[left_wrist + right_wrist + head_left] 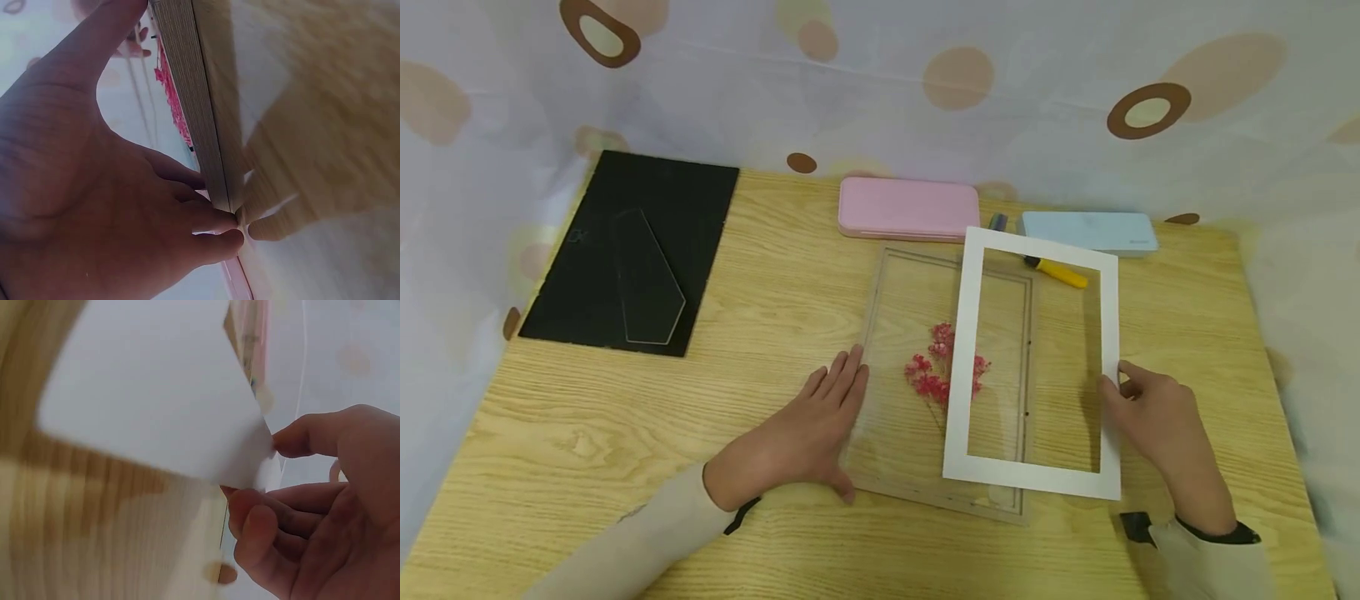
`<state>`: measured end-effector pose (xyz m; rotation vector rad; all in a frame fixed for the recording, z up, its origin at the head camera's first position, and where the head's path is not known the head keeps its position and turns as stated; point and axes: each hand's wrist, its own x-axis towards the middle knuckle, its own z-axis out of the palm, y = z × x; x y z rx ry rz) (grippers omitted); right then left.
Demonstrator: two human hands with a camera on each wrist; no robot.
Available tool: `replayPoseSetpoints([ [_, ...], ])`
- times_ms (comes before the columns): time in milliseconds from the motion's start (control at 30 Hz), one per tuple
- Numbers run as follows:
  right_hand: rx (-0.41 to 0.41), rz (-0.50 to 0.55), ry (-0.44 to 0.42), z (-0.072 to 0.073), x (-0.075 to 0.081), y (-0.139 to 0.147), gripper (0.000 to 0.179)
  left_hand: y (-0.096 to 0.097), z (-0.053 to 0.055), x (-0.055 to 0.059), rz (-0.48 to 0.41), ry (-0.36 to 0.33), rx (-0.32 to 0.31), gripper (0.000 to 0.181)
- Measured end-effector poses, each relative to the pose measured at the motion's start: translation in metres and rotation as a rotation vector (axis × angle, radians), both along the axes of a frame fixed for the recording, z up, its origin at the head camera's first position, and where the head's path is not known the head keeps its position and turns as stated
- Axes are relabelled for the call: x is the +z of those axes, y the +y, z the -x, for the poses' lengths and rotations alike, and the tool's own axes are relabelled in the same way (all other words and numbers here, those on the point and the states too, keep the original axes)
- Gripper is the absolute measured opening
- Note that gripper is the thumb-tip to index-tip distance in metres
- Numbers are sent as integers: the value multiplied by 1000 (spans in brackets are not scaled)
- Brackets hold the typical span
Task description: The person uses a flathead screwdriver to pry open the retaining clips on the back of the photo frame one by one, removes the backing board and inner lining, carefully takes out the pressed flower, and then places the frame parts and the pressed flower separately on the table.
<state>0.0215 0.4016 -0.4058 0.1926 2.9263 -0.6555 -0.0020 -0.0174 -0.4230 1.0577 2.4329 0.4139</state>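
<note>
A picture frame [925, 502] with a thin, wood-grained rim lies flat on the table, a sprig of pink dried flowers [931, 387] within it. My left hand [808, 425] touches the frame's left side with fingers extended; the left wrist view shows thumb and fingers along the frame's edge [194, 94]. Between thumb and fingers, my right hand [1161, 417] pinches the right strip of a white picture mat [964, 358]. The mat is held above the frame's right part, overlapping it and hiding some of the flowers. Its white surface [150, 394] fills much of the right wrist view.
At the back left lies a black backing board [572, 267] with a stand leg. A pink case [910, 207] and a light blue case [1086, 232] are along the rear edge. Near them is a yellow-handled tool [1060, 272], partly behind the mat. A patterned cloth [880, 92] hangs behind.
</note>
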Motion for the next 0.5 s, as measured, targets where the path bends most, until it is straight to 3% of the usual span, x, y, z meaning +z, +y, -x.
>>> replayPoseSetpoints([
  [167, -21, -37, -130, 4, 3, 43, 60, 0, 0, -1, 1, -1, 0, 149],
  [500, -36, -202, -308, 28, 16, 129, 68, -4, 1, 3, 5, -70, 47, 148],
])
